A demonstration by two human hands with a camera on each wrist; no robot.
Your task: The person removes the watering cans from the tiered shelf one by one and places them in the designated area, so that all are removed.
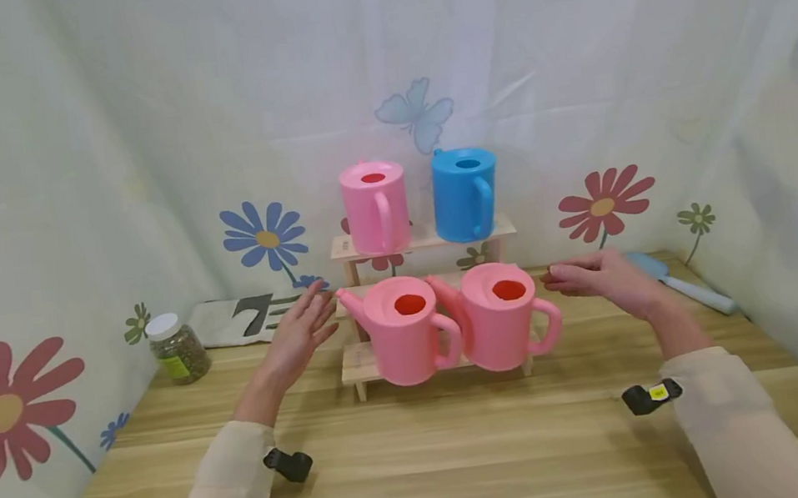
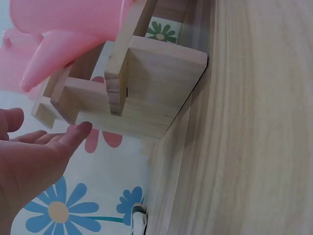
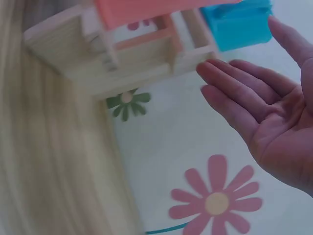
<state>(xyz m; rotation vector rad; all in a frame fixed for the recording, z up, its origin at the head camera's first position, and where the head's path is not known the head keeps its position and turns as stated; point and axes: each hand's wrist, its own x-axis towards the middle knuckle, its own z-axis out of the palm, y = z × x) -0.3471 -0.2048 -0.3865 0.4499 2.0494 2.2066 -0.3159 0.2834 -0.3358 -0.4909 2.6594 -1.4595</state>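
Observation:
Two pink watering cans stand side by side on the low step of a wooden tiered stand (image 1: 361, 361), the left can (image 1: 405, 349) and the right can (image 1: 498, 333), spouts to the left. My left hand (image 1: 298, 330) is beside the left can's spout, fingers extended, holding nothing. On the other side, my right hand (image 1: 603, 277) is near the right can's handle; the right wrist view shows its empty palm and straight fingers. On the top step are a lighter pink watering can (image 1: 364, 216) and a blue watering can (image 1: 456, 199).
At the left stands a jar (image 1: 181, 353) with a white lid, next to a pale glove (image 1: 227, 322) with dark markings. A small trowel (image 1: 700, 293) with a light blue blade lies at the right back. Flower-printed cloth encloses the wooden table (image 1: 472, 458).

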